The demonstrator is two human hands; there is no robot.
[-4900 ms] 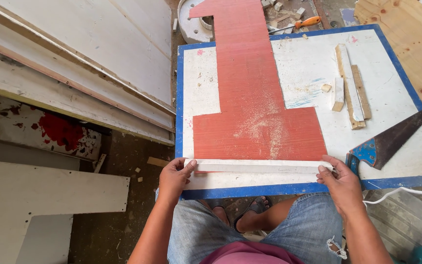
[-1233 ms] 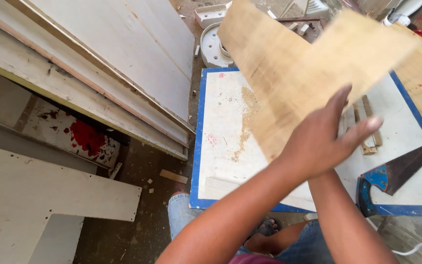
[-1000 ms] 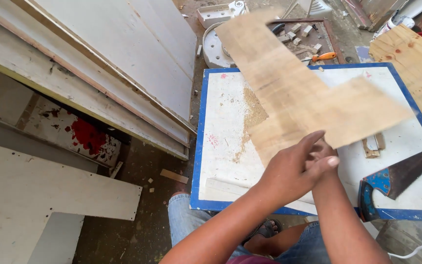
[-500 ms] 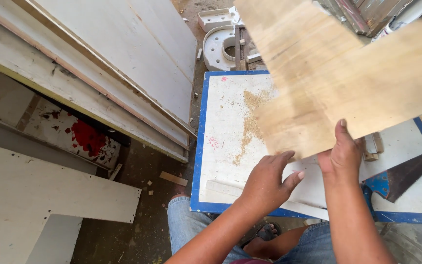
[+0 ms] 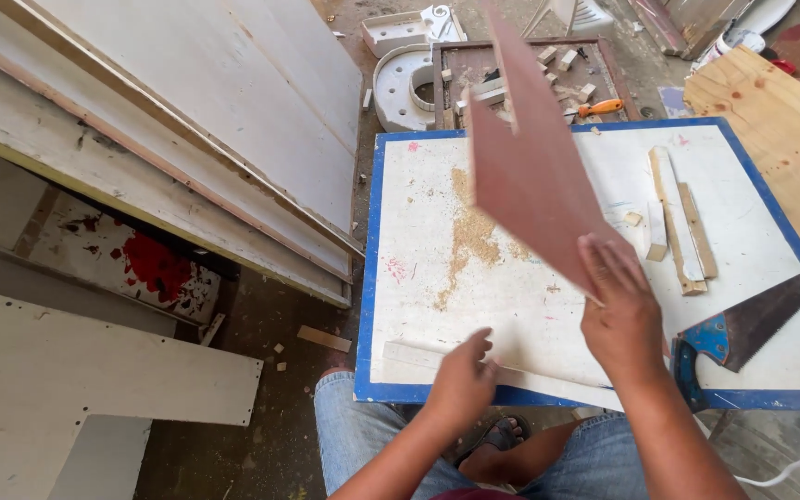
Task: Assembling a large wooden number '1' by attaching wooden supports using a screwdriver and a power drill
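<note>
Head view: right hand (image 5: 624, 319) grips the reddish-brown cut panel (image 5: 534, 167) at its near lower edge, fingers wrapped over the face, thumb side hidden, so depth of hold can't be told. Panel is off the table, tilted steeply on edge above the middle of the blue-rimmed white table (image 5: 418, 278). Long axis runs from the hand up and away toward the table's far edge; narrow end points far and slightly left, wide end sits at the hand.

Left hand (image 5: 462, 381) is loosely curled, holding nothing, fingertips touching or just over a thin pale wooden strip (image 5: 511, 375) lying along the near edge.

Judgement: one-hand hold at one end of a long thin panel means leverage and flex. Better to bring the free hand onto the other long edge before turning or lowering it, and keep it off the sawdust patch (image 5: 469, 236).

Handsaw (image 5: 752, 319) lies at the right near corner, blade pointing right and away. Wood offcuts (image 5: 678, 218) lie near the right edge.
</note>
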